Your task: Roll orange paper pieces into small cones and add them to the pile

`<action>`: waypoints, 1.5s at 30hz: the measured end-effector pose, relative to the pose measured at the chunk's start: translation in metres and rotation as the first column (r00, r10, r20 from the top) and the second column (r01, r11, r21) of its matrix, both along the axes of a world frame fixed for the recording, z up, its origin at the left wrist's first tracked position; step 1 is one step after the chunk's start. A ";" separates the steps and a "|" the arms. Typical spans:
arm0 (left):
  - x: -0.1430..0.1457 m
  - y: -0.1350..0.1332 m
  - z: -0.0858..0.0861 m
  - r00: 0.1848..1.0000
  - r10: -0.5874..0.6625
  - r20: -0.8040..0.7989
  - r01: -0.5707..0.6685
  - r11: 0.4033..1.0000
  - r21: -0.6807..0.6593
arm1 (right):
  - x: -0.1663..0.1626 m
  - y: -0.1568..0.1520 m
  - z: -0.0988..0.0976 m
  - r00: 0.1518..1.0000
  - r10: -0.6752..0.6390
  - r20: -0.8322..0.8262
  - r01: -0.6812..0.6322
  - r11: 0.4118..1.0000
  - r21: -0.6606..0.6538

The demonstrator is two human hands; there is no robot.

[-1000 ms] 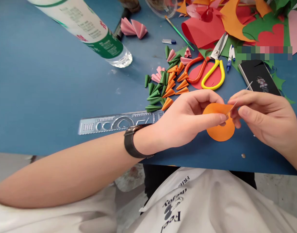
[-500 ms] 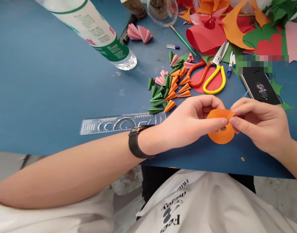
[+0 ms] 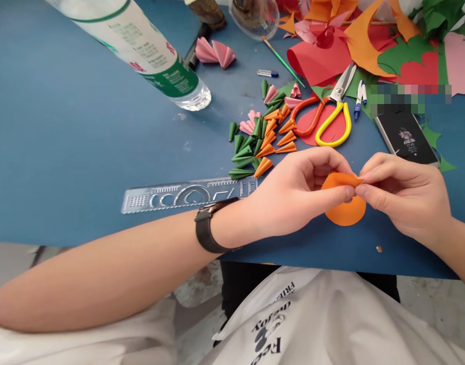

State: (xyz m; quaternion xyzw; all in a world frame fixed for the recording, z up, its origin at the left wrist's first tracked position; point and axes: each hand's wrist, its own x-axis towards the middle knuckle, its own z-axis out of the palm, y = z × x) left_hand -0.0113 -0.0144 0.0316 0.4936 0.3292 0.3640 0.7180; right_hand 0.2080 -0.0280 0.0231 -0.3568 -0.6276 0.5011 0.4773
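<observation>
An orange paper circle [image 3: 344,213] is pinched between both hands just above the blue table [image 3: 84,142]. My left hand [image 3: 297,190], with a dark watch on its wrist, grips the circle's upper edge with thumb and forefinger. From the right, my right hand [image 3: 401,195] pinches the same folded edge, fingertips touching the left hand's. The thin needle seen earlier is hidden by the fingers.
A pile of small green, orange and pink paper cones [image 3: 261,134] lies behind my left hand. Scissors [image 3: 325,114], a phone [image 3: 407,139], a clear stencil ruler [image 3: 187,195], a tilted water bottle [image 3: 149,50], pens and coloured paper scraps [image 3: 354,45] crowd the far side.
The circle's top edge has been folded over more. The thin needle that stuck out by my right fingers a second ago no longer shows. Both hands stayed in place.
</observation>
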 end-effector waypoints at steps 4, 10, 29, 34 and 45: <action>-0.001 0.001 0.000 0.999 -0.046 0.012 0.044 0.995 0.085 | -0.002 0.000 0.001 0.999 0.041 -0.029 -0.042 0.998 -0.050; -0.003 0.004 0.000 0.991 -0.126 0.046 0.118 0.984 0.133 | -0.006 -0.003 0.002 0.995 0.052 -0.083 -0.061 0.991 -0.121; 0.000 0.005 -0.007 0.995 -0.076 -0.065 0.083 0.989 0.120 | -0.006 0.000 -0.003 0.996 -0.084 0.012 0.084 0.997 0.001; -0.001 0.009 -0.008 0.987 -0.057 -0.152 0.081 0.984 0.160 | -0.006 -0.001 -0.004 0.992 -0.101 0.070 0.103 0.994 -0.035; 0.000 0.006 -0.001 0.968 -0.104 -0.228 0.115 0.993 0.035 | 0.000 -0.001 -0.004 0.982 -0.065 0.178 0.058 0.997 0.045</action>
